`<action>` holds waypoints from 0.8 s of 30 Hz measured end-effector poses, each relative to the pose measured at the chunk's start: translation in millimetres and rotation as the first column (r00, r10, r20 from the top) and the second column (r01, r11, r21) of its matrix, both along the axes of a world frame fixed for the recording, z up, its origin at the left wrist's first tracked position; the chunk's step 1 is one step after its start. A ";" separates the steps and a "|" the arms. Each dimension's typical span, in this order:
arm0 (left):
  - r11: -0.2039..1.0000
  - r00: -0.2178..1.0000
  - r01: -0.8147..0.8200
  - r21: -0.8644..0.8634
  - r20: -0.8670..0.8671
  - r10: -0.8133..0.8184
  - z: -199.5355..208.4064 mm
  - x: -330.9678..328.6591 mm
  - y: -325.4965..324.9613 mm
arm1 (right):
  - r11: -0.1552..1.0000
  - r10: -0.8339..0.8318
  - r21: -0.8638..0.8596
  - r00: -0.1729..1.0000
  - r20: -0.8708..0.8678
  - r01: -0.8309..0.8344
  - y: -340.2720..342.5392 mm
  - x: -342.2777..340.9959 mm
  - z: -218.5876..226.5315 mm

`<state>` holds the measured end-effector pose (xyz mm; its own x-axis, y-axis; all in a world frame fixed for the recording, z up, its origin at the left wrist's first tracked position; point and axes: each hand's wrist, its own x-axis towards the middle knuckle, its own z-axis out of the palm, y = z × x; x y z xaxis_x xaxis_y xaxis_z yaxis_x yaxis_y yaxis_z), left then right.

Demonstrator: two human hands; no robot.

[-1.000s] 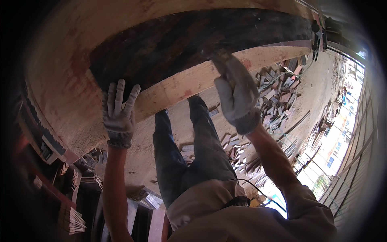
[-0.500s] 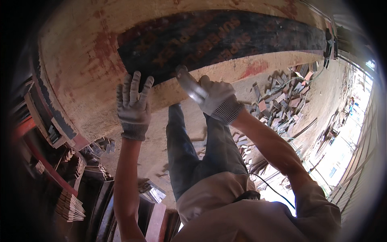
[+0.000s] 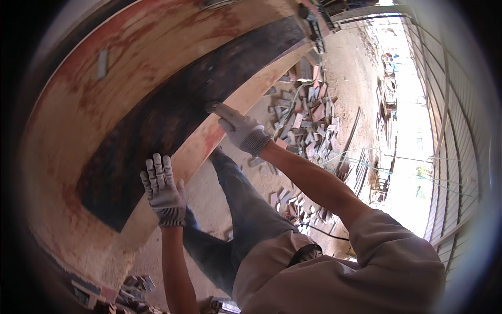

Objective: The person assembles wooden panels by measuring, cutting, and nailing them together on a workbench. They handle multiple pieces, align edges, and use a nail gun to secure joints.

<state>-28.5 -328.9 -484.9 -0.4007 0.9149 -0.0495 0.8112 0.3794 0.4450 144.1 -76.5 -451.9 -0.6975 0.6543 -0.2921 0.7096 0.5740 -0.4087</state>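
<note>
A long dark-faced plywood board (image 3: 157, 125) lies across a pale, red-stained wooden worktop (image 3: 57, 172). My left hand (image 3: 164, 191), in a grey-white knit glove, rests at the board's near edge, fingers stretched out and nothing held. Farther right along that edge, my gloved right hand (image 3: 243, 131) is closed around a short tool (image 3: 213, 107). Its rounded end is at the board's dark face. Blur and the fingers hide its exact kind, and I cannot tell whether it touches the board.
Past the worktop's near side, a heap of wood offcuts (image 3: 308, 120) covers the ground. Dark equipment (image 3: 312, 29) stands at the worktop's far right end. A small grey strip (image 3: 102, 64) lies on the worktop. A slatted wall (image 3: 452, 136) rises at right.
My view has swung to the right, so the board now slants more steeply. Both hands stay along its near edge, the left still spread, the right still gripping the tool, now farther from the left.
</note>
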 end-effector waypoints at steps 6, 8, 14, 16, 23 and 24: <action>0.985 0.978 0.166 0.049 -0.135 -0.158 10.0 5.1 92.7 | 0.973 -0.211 0.043 0.948 -0.239 0.227 82.0 50.1 19.3; 0.975 0.966 0.221 0.012 -0.138 -0.217 34.5 3.2 108.3 | 0.981 -0.190 -0.030 0.916 -0.353 0.191 84.4 60.2 50.0; 0.931 0.900 0.365 -0.020 -0.247 -0.358 100.9 6.5 159.0 | 0.962 -0.271 -0.151 0.839 -0.472 0.226 69.5 129.7 124.6; 0.907 0.875 0.421 0.022 -0.274 -0.399 124.2 14.1 184.9 | 0.956 -0.292 -0.169 0.841 -0.456 0.240 73.0 149.6 147.4; 0.816 0.796 0.579 0.016 -0.229 -0.560 259.8 138.4 272.3 | 0.767 -0.637 -0.354 0.706 -0.309 0.536 30.8 257.2 313.6; 0.820 0.799 0.573 0.011 -0.233 -0.555 272.2 153.3 293.5 | 0.742 -0.664 -0.361 0.692 -0.282 0.565 33.4 266.0 323.2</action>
<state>124.8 -35.4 -212.7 0.1946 0.9793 0.0554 0.9474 -0.2023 0.2481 410.1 -43.1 -128.6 -0.2443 0.9225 -0.2990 0.6320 -0.0823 -0.7706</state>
